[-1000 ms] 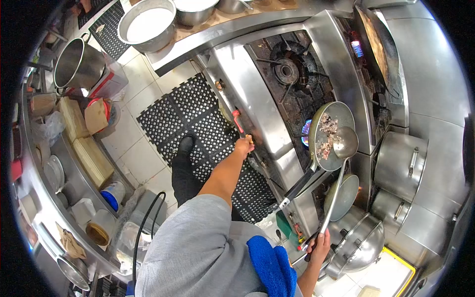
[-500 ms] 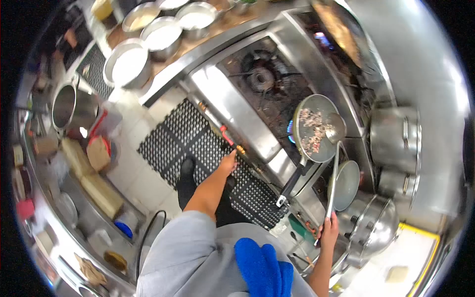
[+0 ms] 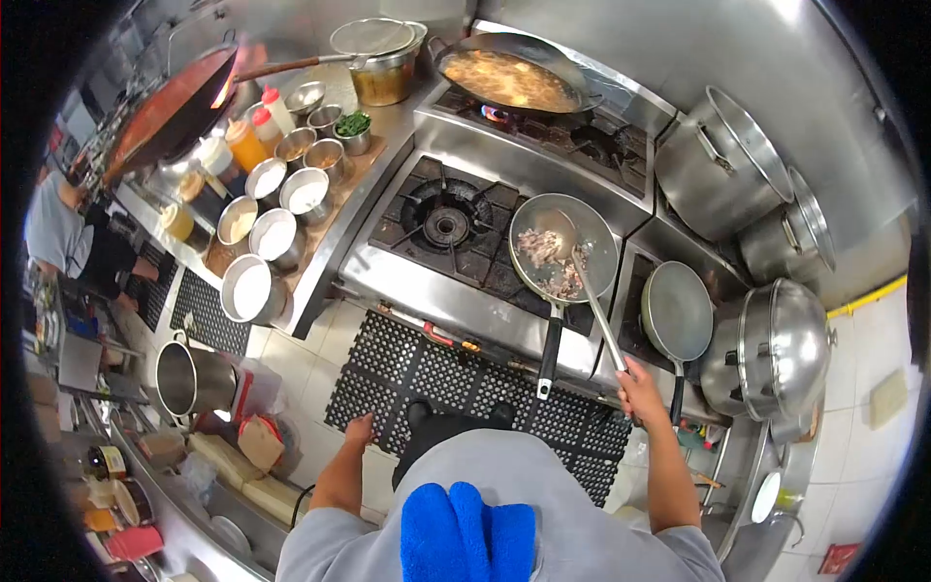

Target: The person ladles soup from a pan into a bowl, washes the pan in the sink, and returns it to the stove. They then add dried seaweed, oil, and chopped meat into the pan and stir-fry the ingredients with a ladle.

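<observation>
My right hand (image 3: 641,393) is wrapped round the handle of a long metal ladle (image 3: 599,312). The ladle's bowl rests in a frying pan (image 3: 593,242) on the stove, among chopped, browned pieces of food (image 3: 562,281). The pan's black handle (image 3: 550,351) points toward me, with no hand on it. My left hand (image 3: 360,428) hangs low at my left side above the floor, its fingers curled; whether they hold anything is too small to tell. A second, empty pan (image 3: 677,312) sits right of the first.
A wide wok of bubbling oil (image 3: 509,80) stands on the back burner. Metal bowls (image 3: 273,234) and sauce bottles (image 3: 246,143) line the left counter. Large pots (image 3: 722,165) and a domed steamer (image 3: 787,349) are at right. Another person (image 3: 60,225) stands far left.
The view has swung round and lifted, showing the wok and the left counter. My left hand has come away from the stove's front knobs to my side. My right hand still holds the ladle.
</observation>
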Motion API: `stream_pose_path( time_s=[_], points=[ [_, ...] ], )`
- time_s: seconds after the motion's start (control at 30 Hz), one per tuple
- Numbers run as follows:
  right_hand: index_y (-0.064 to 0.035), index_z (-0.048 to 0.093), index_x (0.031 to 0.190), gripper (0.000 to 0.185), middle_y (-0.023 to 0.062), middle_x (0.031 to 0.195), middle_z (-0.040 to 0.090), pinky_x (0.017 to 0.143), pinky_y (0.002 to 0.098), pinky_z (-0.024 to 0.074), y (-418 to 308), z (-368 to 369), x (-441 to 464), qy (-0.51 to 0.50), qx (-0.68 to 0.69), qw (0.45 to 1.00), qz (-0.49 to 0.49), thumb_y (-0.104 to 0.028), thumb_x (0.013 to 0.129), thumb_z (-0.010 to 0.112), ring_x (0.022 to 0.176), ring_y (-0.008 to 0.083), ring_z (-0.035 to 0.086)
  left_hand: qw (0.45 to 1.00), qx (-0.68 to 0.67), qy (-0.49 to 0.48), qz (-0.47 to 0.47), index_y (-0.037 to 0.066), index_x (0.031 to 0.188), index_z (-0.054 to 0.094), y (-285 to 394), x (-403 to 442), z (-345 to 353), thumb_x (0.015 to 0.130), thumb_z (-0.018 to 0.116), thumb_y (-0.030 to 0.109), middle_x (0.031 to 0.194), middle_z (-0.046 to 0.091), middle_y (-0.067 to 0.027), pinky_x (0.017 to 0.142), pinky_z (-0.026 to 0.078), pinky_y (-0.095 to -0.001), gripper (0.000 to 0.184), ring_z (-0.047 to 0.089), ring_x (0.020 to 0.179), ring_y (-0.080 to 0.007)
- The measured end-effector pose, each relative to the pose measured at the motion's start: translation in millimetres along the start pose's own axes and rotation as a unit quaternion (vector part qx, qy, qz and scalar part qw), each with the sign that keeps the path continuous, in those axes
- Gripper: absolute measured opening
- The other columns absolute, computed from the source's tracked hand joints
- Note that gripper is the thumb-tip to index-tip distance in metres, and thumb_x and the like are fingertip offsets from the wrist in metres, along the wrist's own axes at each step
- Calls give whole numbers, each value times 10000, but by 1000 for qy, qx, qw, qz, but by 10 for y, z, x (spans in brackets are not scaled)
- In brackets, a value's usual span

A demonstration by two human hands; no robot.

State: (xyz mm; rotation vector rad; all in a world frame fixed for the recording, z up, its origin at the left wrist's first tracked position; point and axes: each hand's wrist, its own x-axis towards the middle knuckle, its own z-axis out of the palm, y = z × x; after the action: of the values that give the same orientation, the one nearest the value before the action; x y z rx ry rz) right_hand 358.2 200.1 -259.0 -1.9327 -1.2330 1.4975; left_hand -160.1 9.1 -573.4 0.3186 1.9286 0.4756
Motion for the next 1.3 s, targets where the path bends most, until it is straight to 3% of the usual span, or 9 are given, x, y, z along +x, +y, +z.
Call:
stream_pose_path(
  time_s=[0.2, 0.4, 0.57, 0.63, 0.77, 0.87, 1.1, 1.27, 1.3],
  points=[
    [-93, 376, 1403, 507, -13, 558, 447, 345, 248, 340, -208, -111, -578, -24, -2, 999, 22, -204, 931, 525, 371, 77, 381, 998, 26, -44, 32, 39, 792, 640, -220, -48, 176, 891, 491, 380, 635, 601, -86, 449, 454, -356, 386, 592, 523, -196],
    [-84, 333, 1416, 543, -10, 564, 456, 348, 251, 358, -27, 42, -255, -30, 32, 999, 29, -236, 932, 525, 391, 72, 406, 921, 319, -90, 205, 13, 990, 660, 237, -119, 636, 883, 475, 423, 994, 652, -215, 889, 458, -438, 462, 607, 996, -375],
    [-90, 363, 1380, 497, -12, 570, 451, 339, 255, 364, -120, 178, -203, 5, 161, 987, 15, -295, 950, 506, 388, 76, 411, 923, 291, -114, 225, 18, 1045, 651, 641, -41, 731, 881, 485, 410, 1101, 622, -216, 913, 445, -436, 456, 567, 1058, -388],
    [-89, 374, 1361, 479, -11, 575, 452, 339, 253, 365, -251, 254, -130, -8, 187, 982, 19, -300, 951, 503, 387, 76, 407, 745, 451, -82, 484, 35, 1032, 660, 574, 110, 596, 865, 528, 388, 1043, 644, -212, 883, 465, -422, 412, 597, 1017, -365],
    [-101, 395, 1316, 430, -13, 582, 449, 337, 249, 366, -87, 315, 129, -24, 188, 981, 33, -321, 958, 487, 380, 75, 393, 909, 291, -132, 268, 28, 976, 675, 589, 63, 537, 863, 531, 377, 931, 669, -201, 828, 481, -424, 394, 636, 909, -346],
    [-136, 407, 1334, 421, -7, 574, 457, 340, 261, 372, -82, 119, 33, -39, 149, 987, 37, -297, 953, 489, 377, 86, 405, 942, 250, -79, 211, 30, 943, 676, 616, -107, 500, 870, 515, 383, 929, 666, -200, 834, 477, -423, 395, 632, 910, -348],
    [-135, 399, 1382, 490, 33, 550, 490, 356, 311, 409, 15, 164, 102, 131, -81, 988, -6, -321, 935, 472, 383, 133, 455, 851, 417, -125, 295, 83, 949, 663, 101, 92, 470, 884, 423, 425, 1000, 653, -194, 840, 480, -437, 423, 625, 925, -357],
    [-174, 406, 1391, 474, 11, 539, 452, 366, 289, 377, 42, 171, -263, 3, 29, 999, 16, -248, 934, 508, 374, 117, 416, 751, 438, -99, 484, 30, 895, 651, 10, 211, 539, 884, 469, 378, 747, 661, -140, 751, 503, -432, 393, 658, 768, -321],
    [-181, 401, 1399, 482, 7, 544, 445, 367, 283, 370, -7, 129, -387, -13, -12, 1000, 8, -237, 934, 516, 377, 111, 413, 833, 362, -152, 389, 36, 900, 650, 160, 122, 577, 887, 488, 352, 748, 657, -117, 723, 505, -419, 356, 656, 760, -288]
  ],
)
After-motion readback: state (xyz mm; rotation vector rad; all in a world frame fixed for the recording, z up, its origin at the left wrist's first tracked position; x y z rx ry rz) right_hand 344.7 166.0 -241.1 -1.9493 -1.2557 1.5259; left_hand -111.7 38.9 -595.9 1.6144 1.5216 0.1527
